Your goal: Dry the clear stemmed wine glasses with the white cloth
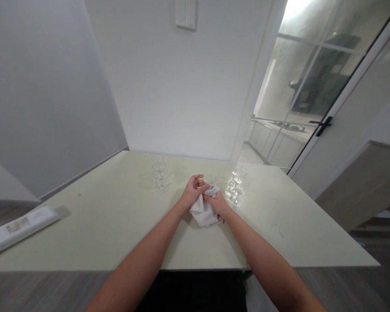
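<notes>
Over the middle of the table, my left hand [192, 190] is closed around a small clear glass [202, 181]. Only a bit of the glass shows between the fingers; the rest is hidden by the hand and the cloth. A white cloth [204, 213] is bunched against the glass and hangs down below both hands. My right hand [219, 204] grips this cloth, its fingers partly buried in the folds. To the right of the hands stand clear stemmed glasses [235, 188], overlapping in view. Another clear stemmed glass [160, 174] stands apart to the left, farther back.
The pale table [110, 208] reaches back to a white wall [182, 95]. A long white box [22, 227] lies at its left edge. On the right, a glass-paned door [299, 86] with a black handle [324, 126] stands beyond the table.
</notes>
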Tool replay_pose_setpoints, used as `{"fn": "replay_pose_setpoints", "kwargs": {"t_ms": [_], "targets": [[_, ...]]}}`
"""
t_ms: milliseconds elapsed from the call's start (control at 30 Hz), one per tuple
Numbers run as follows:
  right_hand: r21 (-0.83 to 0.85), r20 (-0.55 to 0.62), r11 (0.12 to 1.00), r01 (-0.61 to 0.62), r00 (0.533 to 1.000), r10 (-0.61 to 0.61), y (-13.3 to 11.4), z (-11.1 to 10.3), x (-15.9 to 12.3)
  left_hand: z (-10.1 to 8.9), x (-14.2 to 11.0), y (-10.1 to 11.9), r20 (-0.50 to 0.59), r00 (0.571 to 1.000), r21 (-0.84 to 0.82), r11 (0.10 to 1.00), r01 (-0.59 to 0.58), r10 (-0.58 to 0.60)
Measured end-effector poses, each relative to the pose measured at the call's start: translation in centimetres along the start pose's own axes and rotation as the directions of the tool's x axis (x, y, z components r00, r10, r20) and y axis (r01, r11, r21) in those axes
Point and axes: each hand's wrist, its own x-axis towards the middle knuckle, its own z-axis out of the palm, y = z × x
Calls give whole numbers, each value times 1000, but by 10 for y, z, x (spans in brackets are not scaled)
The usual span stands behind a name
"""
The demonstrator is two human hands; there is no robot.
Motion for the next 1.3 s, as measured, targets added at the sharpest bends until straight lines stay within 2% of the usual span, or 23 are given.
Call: {"fn": "replay_pose_setpoints", "kwargs": {"t_ms": [167,233,333,400,467,667,733,833,900,1100,1200,1300], "targets": [[59,41,992,-113,993,111,-4,-2,-5,-4,-2,3,128,991,-80,995,56,-46],[49,42,992,-115,993,113,-2,-2,-5,-5,-3,3,156,987,-73,996,50,-38],[-7,25,998,-61,998,61,1,0,-2,-3,-3,3,111,994,-11,1000,6,-5],[-40,46,999,-27,999,29,2,0,0,-2,-3,2,50,999,41,999,-20,18],[-25,77,999,-27,997,29,1,0,0,-2,-3,2,43,999,44,999,-15,13],[78,141,985,-153,980,141,-2,-4,-8,-6,-4,2,272,962,-146,987,70,-28],[53,115,990,-132,985,125,-2,-2,-7,-5,-3,1,238,971,-127,991,49,-18],[1,101,998,-69,993,68,-3,2,-4,-3,-2,0,85,996,-17,1000,-7,8],[-14,124,999,-41,991,43,-2,4,-2,-3,-1,0,31,999,28,1000,-12,11],[-52,107,997,-60,992,65,4,2,-4,-5,-3,4,142,990,-108,993,37,-21],[-41,90,998,-50,994,54,3,2,-3,-4,-2,2,104,994,-57,998,37,-31],[-12,92,1000,11,996,-10,0,3,-1,-3,0,-1,46,999,24,1000,17,-18]]}}
